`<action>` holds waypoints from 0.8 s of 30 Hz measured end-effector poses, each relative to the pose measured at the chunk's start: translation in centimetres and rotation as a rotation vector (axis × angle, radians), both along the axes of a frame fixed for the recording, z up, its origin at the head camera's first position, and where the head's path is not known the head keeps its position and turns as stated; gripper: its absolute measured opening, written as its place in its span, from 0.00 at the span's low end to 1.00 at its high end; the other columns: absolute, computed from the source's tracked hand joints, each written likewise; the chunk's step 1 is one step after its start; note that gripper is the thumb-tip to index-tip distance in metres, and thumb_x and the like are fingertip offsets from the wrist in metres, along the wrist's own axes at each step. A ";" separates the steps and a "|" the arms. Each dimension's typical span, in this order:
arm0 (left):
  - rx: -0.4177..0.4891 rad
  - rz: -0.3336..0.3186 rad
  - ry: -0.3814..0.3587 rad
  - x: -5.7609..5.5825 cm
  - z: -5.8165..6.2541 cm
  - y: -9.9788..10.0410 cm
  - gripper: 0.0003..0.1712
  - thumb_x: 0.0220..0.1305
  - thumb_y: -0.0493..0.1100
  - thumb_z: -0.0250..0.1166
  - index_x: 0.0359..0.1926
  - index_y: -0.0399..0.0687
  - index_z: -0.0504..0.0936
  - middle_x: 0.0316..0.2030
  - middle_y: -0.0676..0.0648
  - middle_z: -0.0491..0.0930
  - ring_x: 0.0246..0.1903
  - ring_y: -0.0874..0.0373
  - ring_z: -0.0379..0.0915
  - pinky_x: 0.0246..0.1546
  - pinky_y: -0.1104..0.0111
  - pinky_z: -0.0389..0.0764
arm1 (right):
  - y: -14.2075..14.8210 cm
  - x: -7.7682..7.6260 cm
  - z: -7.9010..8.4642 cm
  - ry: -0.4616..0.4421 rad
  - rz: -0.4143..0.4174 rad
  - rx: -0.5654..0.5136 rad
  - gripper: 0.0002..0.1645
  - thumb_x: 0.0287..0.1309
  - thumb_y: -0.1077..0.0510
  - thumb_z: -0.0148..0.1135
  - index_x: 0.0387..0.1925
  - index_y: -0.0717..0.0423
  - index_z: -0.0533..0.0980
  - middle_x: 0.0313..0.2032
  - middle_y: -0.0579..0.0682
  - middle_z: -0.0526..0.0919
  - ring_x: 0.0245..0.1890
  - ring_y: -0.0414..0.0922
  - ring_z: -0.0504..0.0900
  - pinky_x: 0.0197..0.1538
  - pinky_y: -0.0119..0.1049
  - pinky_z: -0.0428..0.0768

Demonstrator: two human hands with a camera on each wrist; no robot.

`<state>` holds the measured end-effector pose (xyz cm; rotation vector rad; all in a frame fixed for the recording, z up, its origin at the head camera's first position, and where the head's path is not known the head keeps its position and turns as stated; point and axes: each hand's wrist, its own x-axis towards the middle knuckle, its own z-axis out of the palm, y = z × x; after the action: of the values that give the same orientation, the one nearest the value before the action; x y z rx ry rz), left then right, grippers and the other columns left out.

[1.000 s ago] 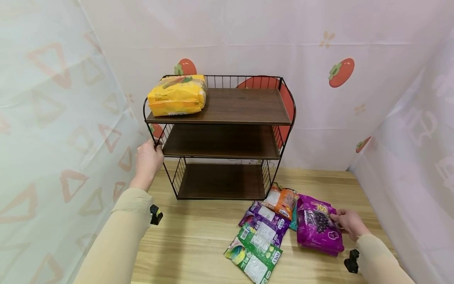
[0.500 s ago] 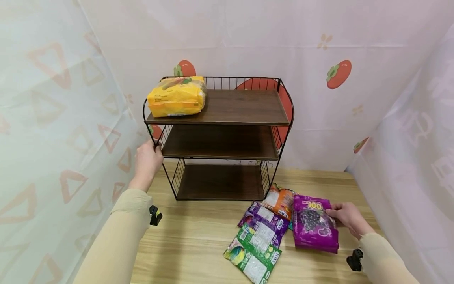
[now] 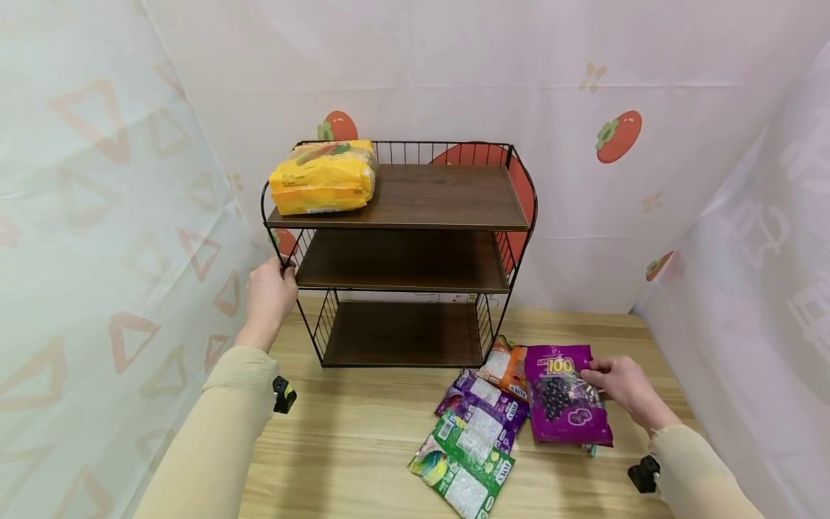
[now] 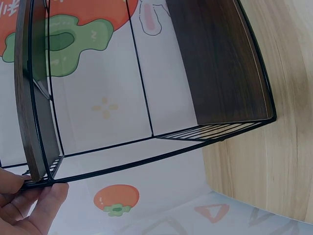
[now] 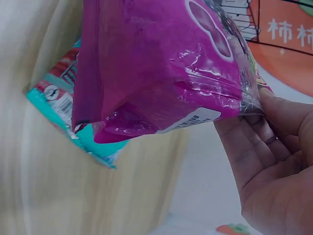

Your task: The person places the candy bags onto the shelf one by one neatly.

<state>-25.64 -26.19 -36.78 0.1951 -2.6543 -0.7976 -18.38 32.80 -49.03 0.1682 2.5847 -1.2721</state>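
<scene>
My right hand point(image 3: 625, 386) pinches the right side of a purple candy bag point(image 3: 564, 395) with grapes and "LOT 100" printed on it. In the right wrist view the bag point(image 5: 156, 63) hangs over a teal packet point(image 5: 63, 105), the thumb on one face and fingers behind. My left hand point(image 3: 269, 292) grips the black wire frame of a three-tier shelf rack point(image 3: 415, 288) at its left side, level with the middle shelf. Up close, the left wrist view has the thumb and fingers point(image 4: 36, 205) around the frame's corner. A yellow bag point(image 3: 324, 180) lies on the top shelf, at the left.
An orange packet point(image 3: 502, 364), a dark purple packet point(image 3: 483, 404) and green packets point(image 3: 462, 465) lie overlapping on the wooden table point(image 3: 350, 447), in front of the rack's right side. Printed fabric walls point(image 3: 713, 144) close in the back and both sides.
The purple candy bag has risen and moved left with my right hand, turning its printed front more toward the head camera. My left hand stays on the rack.
</scene>
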 end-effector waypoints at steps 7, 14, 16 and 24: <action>-0.004 -0.003 0.007 0.0 0.0 0.0 0.17 0.78 0.39 0.50 0.53 0.29 0.78 0.51 0.26 0.80 0.52 0.26 0.76 0.54 0.37 0.75 | -0.5 -0.3 1.1 0.046 0.004 0.037 0.27 0.74 0.54 0.59 0.59 0.75 0.75 0.44 0.62 0.86 0.38 0.50 0.87 0.44 0.49 0.87; -0.004 -0.003 0.011 0.1 0.1 0.1 0.17 0.78 0.39 0.49 0.51 0.30 0.78 0.50 0.26 0.80 0.51 0.26 0.76 0.53 0.37 0.75 | -0.6 -0.3 2.3 0.075 0.002 0.068 0.33 0.75 0.50 0.58 0.64 0.75 0.71 0.55 0.72 0.80 0.43 0.55 0.88 0.52 0.58 0.83; -0.003 0.000 0.008 0.1 0.1 0.1 0.17 0.78 0.39 0.49 0.51 0.30 0.78 0.50 0.26 0.80 0.51 0.26 0.76 0.52 0.37 0.76 | -0.7 -0.3 2.6 0.086 0.000 0.070 0.34 0.75 0.49 0.58 0.64 0.75 0.71 0.57 0.72 0.80 0.44 0.56 0.88 0.54 0.61 0.81; -0.001 0.003 0.010 0.2 0.1 0.1 0.16 0.78 0.39 0.50 0.50 0.30 0.78 0.50 0.25 0.80 0.50 0.25 0.76 0.51 0.37 0.76 | -1.1 -0.1 4.0 0.146 -0.007 0.062 0.35 0.75 0.47 0.57 0.64 0.76 0.71 0.56 0.72 0.81 0.42 0.54 0.89 0.52 0.58 0.83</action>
<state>-25.48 -26.10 -36.66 0.1947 -2.6446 -0.7948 -18.50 31.75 -45.03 0.0989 2.7501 -1.2509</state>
